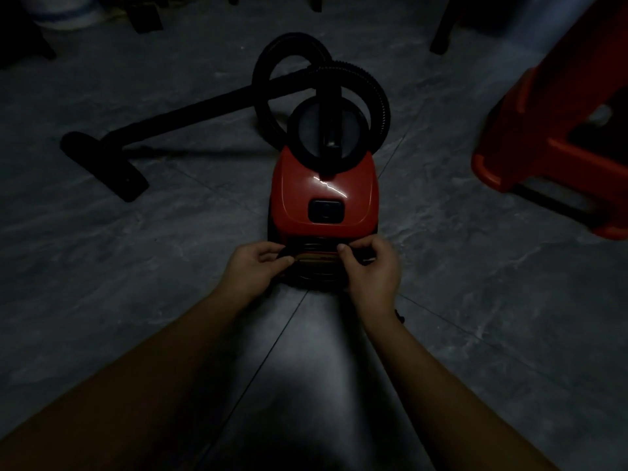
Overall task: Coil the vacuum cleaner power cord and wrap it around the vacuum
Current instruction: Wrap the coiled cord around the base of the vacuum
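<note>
The red vacuum sits on the floor in poor light. Its black power cord lies in loops against the near end. The left hand and right hand each pinch a strand with curled fingers. I'd guess the cord is light, limp and a bit springy, so it is best held close to the loops.

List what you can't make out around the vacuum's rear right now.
Head view: power cord at the rear of the vacuum, too dark to count turns.
Plug: not visible; left hand and right hand gripping the cord may hide it.
Red stool: cut off by the right edge.
</note>
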{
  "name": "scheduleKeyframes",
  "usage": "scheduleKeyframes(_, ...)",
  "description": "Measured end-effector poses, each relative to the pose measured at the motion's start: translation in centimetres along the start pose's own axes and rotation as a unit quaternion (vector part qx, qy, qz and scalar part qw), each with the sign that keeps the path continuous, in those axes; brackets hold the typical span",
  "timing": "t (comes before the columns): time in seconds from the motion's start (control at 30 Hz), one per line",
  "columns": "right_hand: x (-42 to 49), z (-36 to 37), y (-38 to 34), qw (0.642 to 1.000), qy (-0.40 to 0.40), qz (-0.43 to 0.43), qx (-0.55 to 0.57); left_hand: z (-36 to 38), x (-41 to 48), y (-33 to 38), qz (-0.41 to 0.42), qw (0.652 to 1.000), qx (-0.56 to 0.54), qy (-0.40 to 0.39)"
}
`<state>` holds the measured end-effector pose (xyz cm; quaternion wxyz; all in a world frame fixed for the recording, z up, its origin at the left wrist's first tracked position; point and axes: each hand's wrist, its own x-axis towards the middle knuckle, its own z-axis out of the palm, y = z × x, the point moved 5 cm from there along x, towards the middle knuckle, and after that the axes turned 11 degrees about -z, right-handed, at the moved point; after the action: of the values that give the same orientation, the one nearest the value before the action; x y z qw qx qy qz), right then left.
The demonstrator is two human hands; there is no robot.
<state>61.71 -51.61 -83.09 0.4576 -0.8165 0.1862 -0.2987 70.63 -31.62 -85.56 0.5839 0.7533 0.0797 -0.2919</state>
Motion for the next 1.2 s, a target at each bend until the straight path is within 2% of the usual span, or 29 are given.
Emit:
scheduleKeyframes(0.17,-0.2,-0.2,0.1,1.0,-0.008,0.014,0.015,-0.3,-0.2,0.3,-0.061,0.996,-0.045,-0.039)
scheduleKeyframes(0.43,0.0,0.1,0.0,0.999,-0.003,0.034,0.025,0.8,-0.9,-0.3,0.015,0.998,-0.032,0.042)
scheduleKeyframes(0.67,-0.1,0.4,0.3,0.996,0.004,0.066,0.058,1.9,-1.5,1.1,-0.028,0.994,-0.077,0.071)
scheduleKeyframes(0.83,0.1,0.6,0.5,0.995,0.006,0.084,0.061,2.2,-1.1,0.8,-0.026,0.99,-0.073,0.116)
scheduleKeyframes(1.2,0.0,1.4,0.9,0.991,0.007,0.131,0.038,2.5,-0.7,0.9,-0.035,0.988,-0.077,0.126)
